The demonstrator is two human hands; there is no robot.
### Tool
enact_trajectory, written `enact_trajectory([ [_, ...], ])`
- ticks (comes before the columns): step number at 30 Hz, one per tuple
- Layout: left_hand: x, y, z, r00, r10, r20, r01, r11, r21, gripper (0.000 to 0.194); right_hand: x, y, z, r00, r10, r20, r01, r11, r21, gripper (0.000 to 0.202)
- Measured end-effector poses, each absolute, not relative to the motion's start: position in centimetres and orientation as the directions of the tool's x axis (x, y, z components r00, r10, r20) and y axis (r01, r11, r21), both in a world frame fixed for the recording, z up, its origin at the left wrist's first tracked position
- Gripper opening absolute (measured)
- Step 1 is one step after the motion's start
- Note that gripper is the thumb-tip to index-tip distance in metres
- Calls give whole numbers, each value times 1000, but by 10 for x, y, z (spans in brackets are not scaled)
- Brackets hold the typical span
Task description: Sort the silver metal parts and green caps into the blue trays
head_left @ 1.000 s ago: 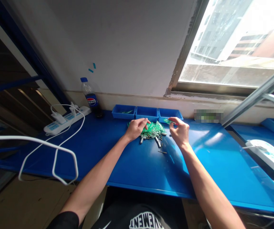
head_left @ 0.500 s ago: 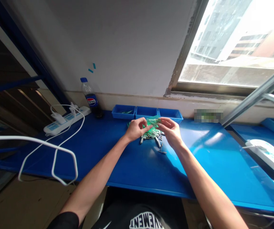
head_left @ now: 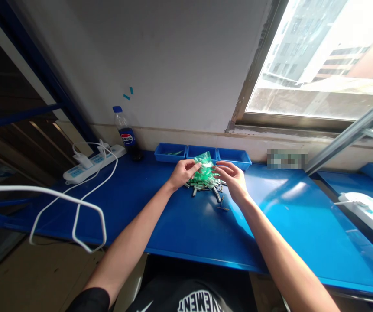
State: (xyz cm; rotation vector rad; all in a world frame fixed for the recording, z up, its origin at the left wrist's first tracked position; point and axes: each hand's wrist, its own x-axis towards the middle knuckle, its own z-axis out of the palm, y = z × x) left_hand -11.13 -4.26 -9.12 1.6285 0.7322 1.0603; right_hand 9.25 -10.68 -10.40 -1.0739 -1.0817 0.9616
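My left hand point(head_left: 183, 174) pinches a small translucent green plastic bag point(head_left: 202, 157) between thumb and fingers, above the blue tabletop point(head_left: 180, 229). To its right, my right hand point(head_left: 233, 178) hovers with thumb and fingers apart and nothing visible in it. Beneath both hands lies a heap of more green plastic bags point(head_left: 204, 177), partly covered by the fingers. Small metal parts point(head_left: 217, 195) like pins and short rods are scattered at the near side of the heap. What the held bag contains is too small to make out.
Behind the hands stand a left blue bin point(head_left: 167, 158) with green pieces inside, a middle one, and a right blue bin point(head_left: 242, 165). A cola bottle point(head_left: 128, 138) and a white power strip point(head_left: 92, 168) with looping cable are at left. Another power strip point(head_left: 368, 214) is at right.
My right hand has let go of the green bag, its fingers now spread. The bag stays in my left hand, shifted slightly left. The view has moved a little.
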Motion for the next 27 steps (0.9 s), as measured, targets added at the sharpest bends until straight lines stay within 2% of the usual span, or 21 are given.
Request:
enact_trajectory([
  [4, -115, -28, -97, 236, 929, 287, -138, -260, 956, 41, 97, -104, -109, 270, 924, 272, 147, 239, -960, 36],
  [6, -119, -20, -101, 148, 961, 234, -218, -200, 955, 40, 99, -102, -113, 281, 905, 319, 259, 248, -933, 31],
  [9, -125, -10, -108, 105, 987, 124, -280, -90, 956, 38, 102, -100, -118, 254, 880, 401, 413, 277, -868, 25],
  [11, -128, -8, -110, 109, 991, 80, -258, -50, 965, 46, 104, -100, -120, 193, 872, 450, 539, 289, -791, 30],
  [14, -128, -10, -109, 116, 989, 93, -181, -71, 981, 41, 104, -101, -123, 56, 882, 468, 675, 312, -669, 55],
  [17, -125, -16, -105, 140, 980, 143, -122, -126, 984, 35, 102, -102, -126, -8, 905, 425, 716, 302, -630, 65],
  [22, -120, -23, -101, 187, 963, 194, -70, -183, 981, 33, 101, -103, -126, 15, 929, 370, 762, 229, -606, 54],
  [27, -119, -23, -103, 208, 951, 227, -46, -222, 974, 32, 108, -98, -132, 27, 929, 369, 740, 230, -632, 43],
])
